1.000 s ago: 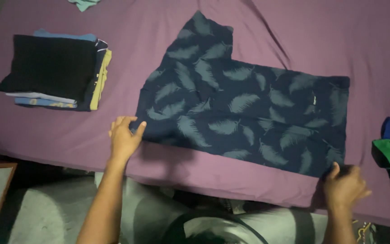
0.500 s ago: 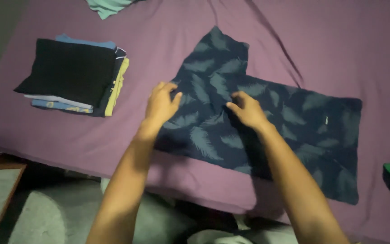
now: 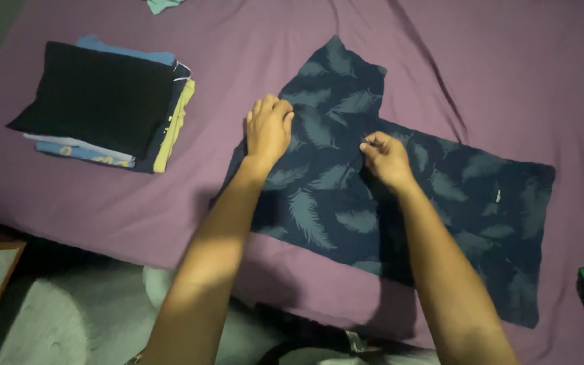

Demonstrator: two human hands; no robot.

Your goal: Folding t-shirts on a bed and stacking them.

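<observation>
On the purple bedsheet, head view: navy feather-print shorts lie flat, long axis running from upper-left to lower-right, one leg poking up toward the far side. Left hand rests on the left edge near that leg, fingers curled loosely, palm down, not clearly gripping. Right hand pinches fabric at the crotch fold. Looks like the smoothing/fold-setup step; next move likely needs both hands to take the upper leg and fold it across. Folded clothes stack sits well apart, left.
</observation>
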